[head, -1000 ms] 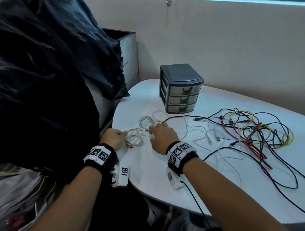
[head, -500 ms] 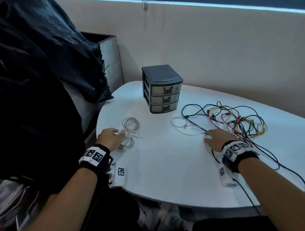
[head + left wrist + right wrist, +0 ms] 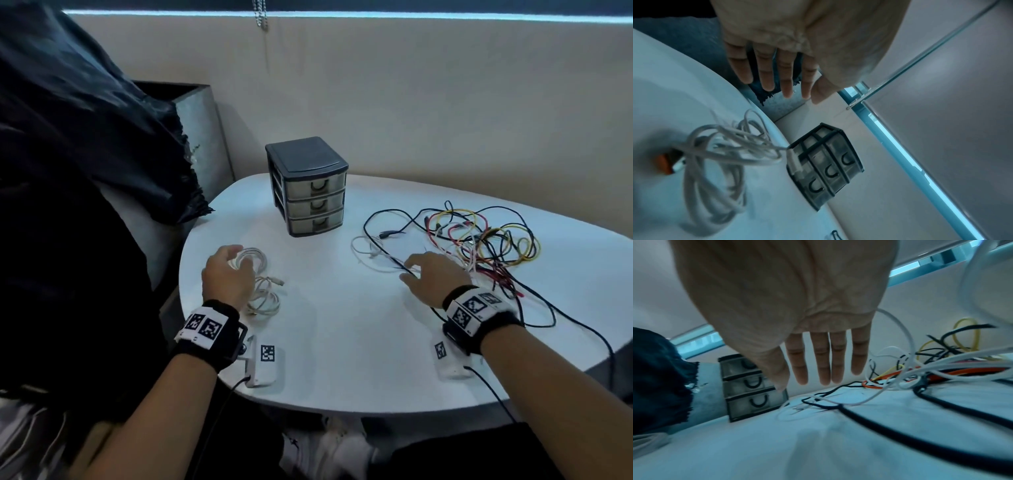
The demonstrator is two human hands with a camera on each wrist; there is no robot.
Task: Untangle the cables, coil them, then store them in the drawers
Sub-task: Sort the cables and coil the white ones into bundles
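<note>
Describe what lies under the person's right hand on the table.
Under the right hand, open fingers spread, run a black cable and thin white cable from the tangle. Whether it touches them is unclear.

My head camera looks down across the table (image 3: 342, 342). Each wrist camera sits low under my palm, facing past my fingers; all three catch the drawers (image 3: 310, 192).

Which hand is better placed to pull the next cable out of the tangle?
Right. The right hand is open directly over the white cable at the near edge of the tangled cables. The left hand is open over the coiled white cables, far from the tangle.
</note>
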